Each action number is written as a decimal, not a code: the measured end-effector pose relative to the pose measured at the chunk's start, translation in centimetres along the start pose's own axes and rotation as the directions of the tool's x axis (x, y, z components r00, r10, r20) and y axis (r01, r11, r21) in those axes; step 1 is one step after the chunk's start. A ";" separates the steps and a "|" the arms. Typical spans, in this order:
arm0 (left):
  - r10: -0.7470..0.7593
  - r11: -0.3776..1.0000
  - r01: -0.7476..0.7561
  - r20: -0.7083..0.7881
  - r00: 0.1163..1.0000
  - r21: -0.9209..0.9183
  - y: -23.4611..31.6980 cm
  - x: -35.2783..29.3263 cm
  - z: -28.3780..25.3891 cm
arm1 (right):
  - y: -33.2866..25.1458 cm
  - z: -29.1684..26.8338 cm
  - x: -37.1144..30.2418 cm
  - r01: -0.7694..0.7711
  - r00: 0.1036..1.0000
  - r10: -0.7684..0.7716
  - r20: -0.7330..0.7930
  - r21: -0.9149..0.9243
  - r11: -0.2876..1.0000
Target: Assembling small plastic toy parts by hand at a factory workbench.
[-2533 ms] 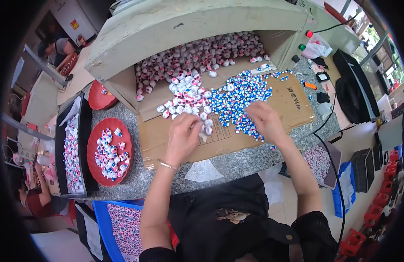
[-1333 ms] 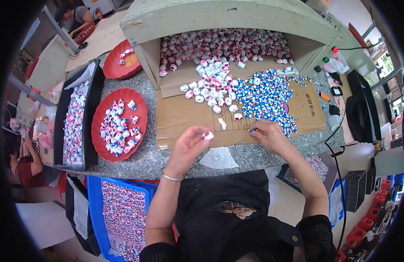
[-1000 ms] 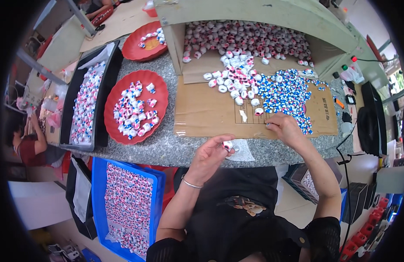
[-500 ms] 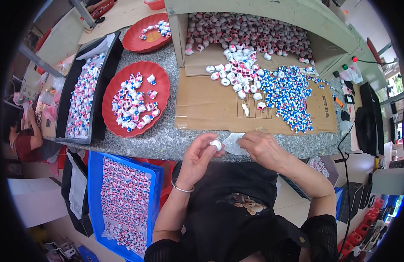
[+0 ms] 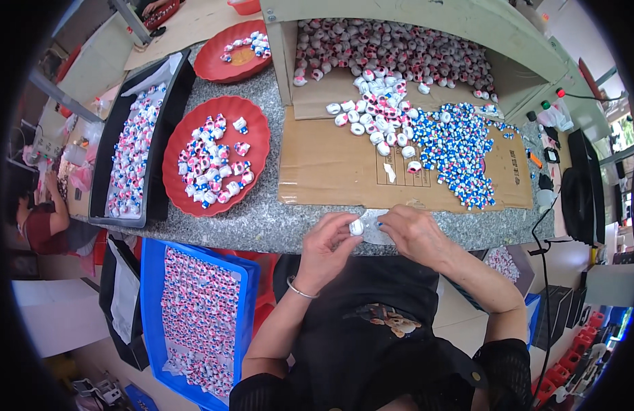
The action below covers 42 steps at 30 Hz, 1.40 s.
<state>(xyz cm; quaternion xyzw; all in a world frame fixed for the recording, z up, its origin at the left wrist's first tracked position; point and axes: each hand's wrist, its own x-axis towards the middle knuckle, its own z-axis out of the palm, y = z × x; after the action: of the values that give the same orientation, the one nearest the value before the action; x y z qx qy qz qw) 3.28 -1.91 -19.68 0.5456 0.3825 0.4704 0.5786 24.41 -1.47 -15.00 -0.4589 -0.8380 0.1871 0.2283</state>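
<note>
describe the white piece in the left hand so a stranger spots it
Start at the cardboard sheet on the grey counter. Below its near edge is the left hand. It pinches the white piece, while similar ones lie loose.

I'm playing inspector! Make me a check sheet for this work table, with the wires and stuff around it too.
Surface: speckled grey counter, with cardboard lying on it.
Job's things: white-and-pink pieces and blue-and-white bits heaped side by side.
Clutter: orange object towards the right.
Hands: left hand holds a white piece; right hand pinches a tiny blue bit.
Cables: black cable hanging at the right.
Surroundings: another person at far left; blue tray below the counter.
</note>
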 end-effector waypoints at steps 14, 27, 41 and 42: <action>0.175 0.968 -0.202 0.181 0.968 0.147 1.3 0.8 1.9 | -2.2 -2.6 -1.1 -0.357 0.909 0.411 0.070 0.639 0.681; -0.088 0.991 0.060 0.241 0.967 0.122 3.6 2.4 -0.7 | 1.0 -1.8 -1.6 -0.141 0.974 0.205 -0.101 0.439 0.887; 0.461 0.401 -0.551 0.359 0.812 0.732 4.1 10.3 3.5 | 9.9 -6.8 -2.4 -0.042 0.999 0.039 -0.014 -0.363 0.931; 0.403 0.398 -0.539 0.386 0.830 0.742 3.3 11.2 6.1 | 9.7 -6.6 -2.4 0.002 0.999 -0.015 -0.030 -0.393 0.919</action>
<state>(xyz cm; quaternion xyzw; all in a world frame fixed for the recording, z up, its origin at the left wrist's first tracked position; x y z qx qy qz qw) 11.62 7.07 -14.99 0.8686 0.3437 0.3361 0.1201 35.88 2.15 -15.12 -0.4947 -0.8567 0.0066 0.1461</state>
